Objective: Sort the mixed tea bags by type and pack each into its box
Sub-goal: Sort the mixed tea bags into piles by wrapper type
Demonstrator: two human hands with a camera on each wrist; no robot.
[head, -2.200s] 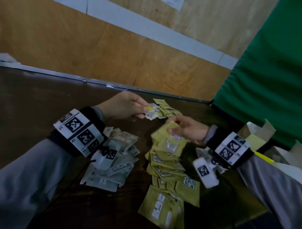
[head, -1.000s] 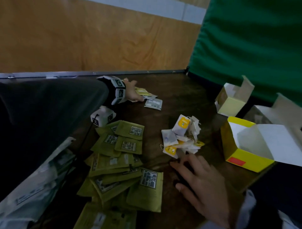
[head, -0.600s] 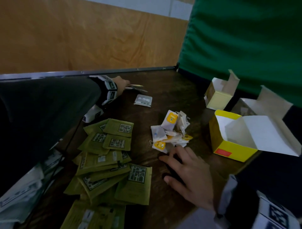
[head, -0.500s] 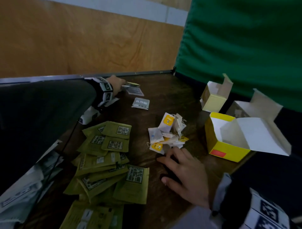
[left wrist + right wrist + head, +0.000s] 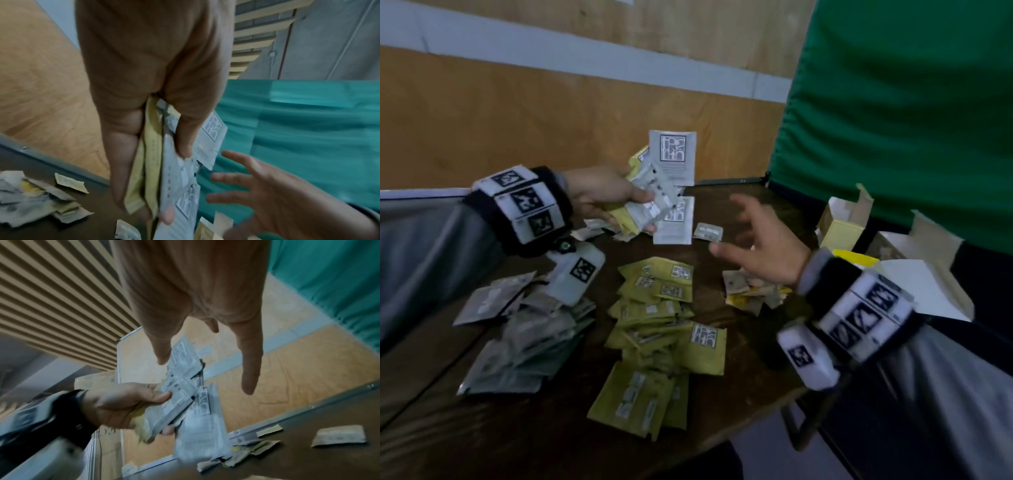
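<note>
Head view: left hand [image 5: 602,197] is pinching a mixed fan of sachets [image 5: 664,192], silver and yellow together, thumb on top, raised over the far side of the worktop [image 5: 739,346]. Right hand [image 5: 763,246] is hovering just beside the fan w/ fingers spread, holding nothing. Sorted so far: a silver pile [image 5: 524,329] at left, an olive pile [image 5: 657,329] in the middle, a small heap of paper bags [image 5: 753,291] under the right wrist. One stray silver sachet [image 5: 708,232] is lying flat near the fan. The yellow box [image 5: 840,228] and a white box [image 5: 914,284] are standing open at right, well apart from the piles (nothing packed that I can see).

Left wrist view: thumb and fingers [image 5: 183,142] are clamping the fan near one edge only; the yellow sachets [image 5: 150,162] are sitting behind the silver ones. Risk: when the right hand is pulling one out, neighbours are likely sliding w/ it and dropping onto the wrong pile.

Right wrist view: the spread fingers [image 5: 249,366] are hanging above the fan, not touching it. It's blurred, so prob. two silver sachets are overlapping at the front, but can't be sure. Risk: grabbing two as one, or a yellow one riding along unnoticed and ending up mis-sorted. Also the wrist may be sweeping the paper-bag heap toward the worktop edge.
</note>
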